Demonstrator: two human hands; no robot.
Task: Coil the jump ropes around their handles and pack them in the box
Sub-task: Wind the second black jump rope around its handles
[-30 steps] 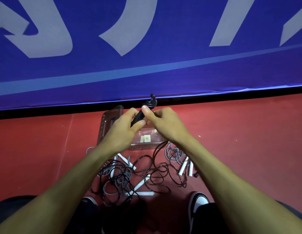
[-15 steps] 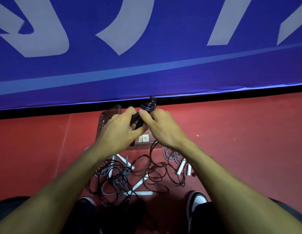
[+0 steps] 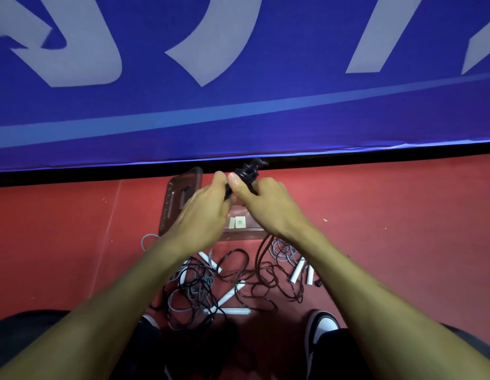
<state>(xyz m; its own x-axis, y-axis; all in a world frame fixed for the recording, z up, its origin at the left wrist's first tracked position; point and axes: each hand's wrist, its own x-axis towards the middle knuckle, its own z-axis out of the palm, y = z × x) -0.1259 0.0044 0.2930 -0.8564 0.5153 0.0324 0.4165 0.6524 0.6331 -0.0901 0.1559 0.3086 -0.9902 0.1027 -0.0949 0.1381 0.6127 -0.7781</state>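
While both hands meet above the clear box (image 3: 180,198), they hold one black jump rope. In the head view, the left hand (image 3: 202,212) has its fingers curled round the black handles (image 3: 245,174), which stick up past the thumbs. The right hand (image 3: 268,204) pinches the same bundle from the other side. A black rope (image 3: 261,250) hangs down from the hands to the red floor (image 3: 402,215). On the floor near the box lies a messy pile of grey and black ropes (image 3: 200,292) with white handles (image 3: 232,311). More white handles (image 3: 298,271) lie to the right. A big blue banner (image 3: 238,119) fills the top. Two shoes show at the bottom, the right shoe (image 3: 323,325) plainly.
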